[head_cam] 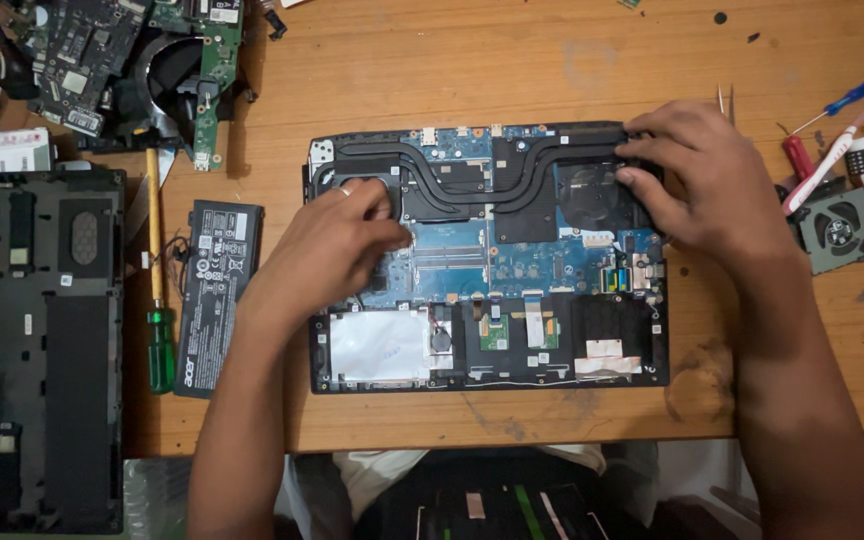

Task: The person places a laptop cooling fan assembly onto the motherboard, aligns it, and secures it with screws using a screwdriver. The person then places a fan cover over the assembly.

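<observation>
Wooden table [512, 60] bears opened laptop [512, 300]; both hands [337, 245] [697, 180] press its far edge.

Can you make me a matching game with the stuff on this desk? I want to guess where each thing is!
Things:
1. green-handled screwdriver
2. black battery
3. loose fan
4. blue-handled screwdriver

Places:
A. far right, beside the red-and-white tool
B. top right corner of the table
C. just left of the battery
D. between the green screwdriver and the open laptop

Pairs: 1-C, 2-D, 3-A, 4-B
</observation>
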